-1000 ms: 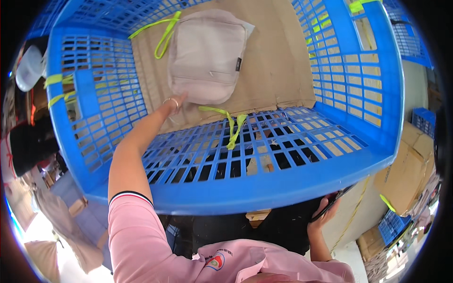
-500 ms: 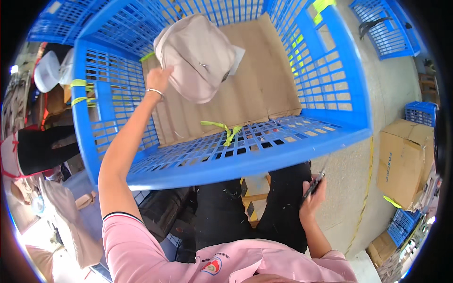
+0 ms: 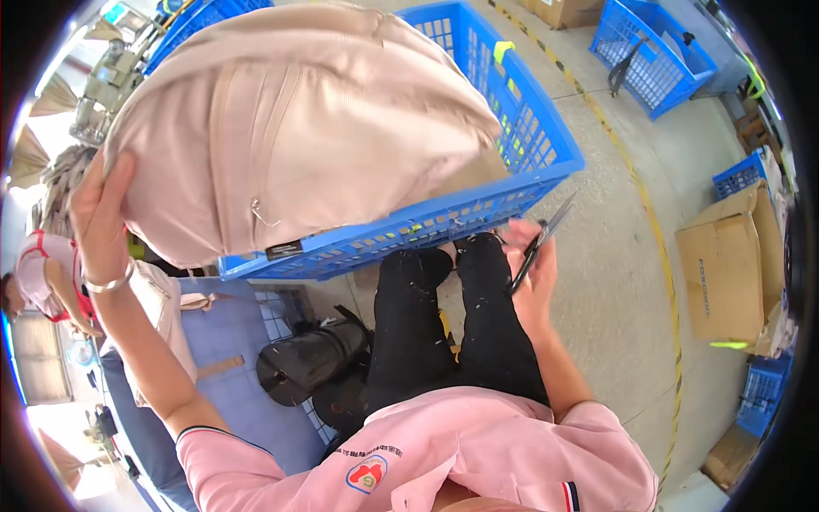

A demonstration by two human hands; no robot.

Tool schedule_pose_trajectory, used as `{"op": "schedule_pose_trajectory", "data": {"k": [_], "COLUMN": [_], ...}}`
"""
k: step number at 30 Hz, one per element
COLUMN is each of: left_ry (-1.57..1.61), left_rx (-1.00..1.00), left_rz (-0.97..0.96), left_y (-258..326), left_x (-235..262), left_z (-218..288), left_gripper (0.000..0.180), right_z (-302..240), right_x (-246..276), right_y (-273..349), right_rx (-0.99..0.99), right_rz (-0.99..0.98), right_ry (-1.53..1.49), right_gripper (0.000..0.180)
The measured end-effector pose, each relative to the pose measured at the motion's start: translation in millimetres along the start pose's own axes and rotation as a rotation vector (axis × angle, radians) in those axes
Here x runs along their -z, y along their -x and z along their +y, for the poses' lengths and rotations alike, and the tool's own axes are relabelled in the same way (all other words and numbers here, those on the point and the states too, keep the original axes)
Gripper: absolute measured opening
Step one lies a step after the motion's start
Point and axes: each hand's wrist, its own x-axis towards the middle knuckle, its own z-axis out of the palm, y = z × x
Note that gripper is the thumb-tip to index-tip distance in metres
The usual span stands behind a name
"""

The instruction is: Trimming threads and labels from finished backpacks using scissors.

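A: Far left, what does the left hand (image 3: 101, 213) do?
B: Its grip clasps the left edge of a beige bag (image 3: 290, 128), raised high, above and in front of the blue crate (image 3: 520, 141); a bracelet (image 3: 109, 282) circles the wrist.

A: And at centre?
B: The bag hides most of the crate; only the crate's near wall and right corner show. Below lie the person's black trouser legs (image 3: 444, 333).

A: To the right?
B: The right hand (image 3: 533, 273), grip clenched, holds small scissors (image 3: 542, 239) just beside the crate's near wall. Farther right, a cardboard box (image 3: 725, 264) stands on the floor.
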Motion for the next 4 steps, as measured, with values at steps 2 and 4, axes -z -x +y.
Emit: {"op": "schedule_pose_trajectory", "data": {"k": [2, 4], "left_ry": [0.013, 0.102], "left_rx": [-0.008, 0.015], "left_rz": [-0.004, -0.002], "left_y": [19, 29], "left_x": [21, 17], "left_z": [8, 17], "left_gripper": [0.037, 0.040], "right_z": [-34, -55], "right_x": [-7, -8], "right_y": [1, 13], "right_rx": [0.265, 0.286], "right_rz": [-0.115, -0.168], "right_ry": [-0.148, -0.213], "right_gripper": [0.053, 0.059]}}
